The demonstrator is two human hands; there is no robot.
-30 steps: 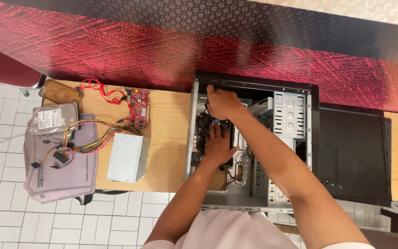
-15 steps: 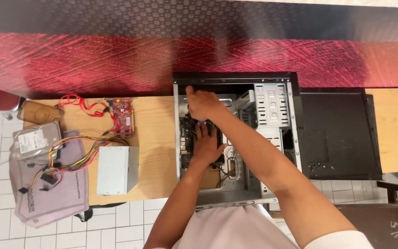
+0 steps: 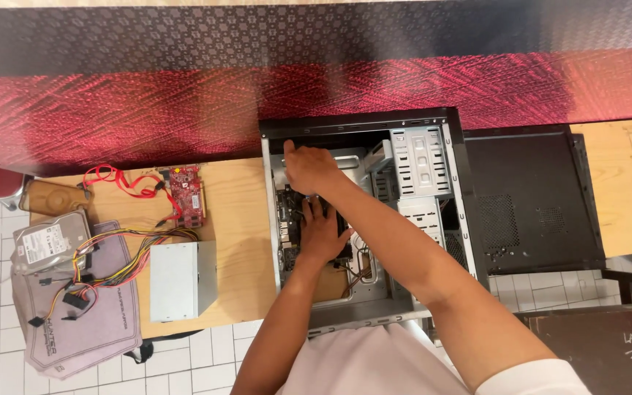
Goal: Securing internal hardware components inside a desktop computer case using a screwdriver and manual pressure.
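Left hand (image 3: 321, 232) flat, open on motherboard (image 3: 292, 227) inside case (image 3: 363, 318); right hand (image 3: 309, 167) beyond it at board's far end, grip unclear, possibly pinching

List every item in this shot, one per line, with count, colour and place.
computer case: one, black and bare metal, open, on the table at centre
circuit board: one, dark, inside the case
drive cage: one, grey metal, inside the case, on the right
side panel: one, black, flat on the table right of the case
power supply: one, silver, left of the case
wire bundle: one, yellow, red and black, running left from the power supply
expansion card: one, red, behind the power supply
red cable: one, beside the card
hard drive: one, silver, far left
cloth bag: one, grey, at the table's left edge
table: one, light wood
left hand: on the circuit board
right hand: in the case's far left corner
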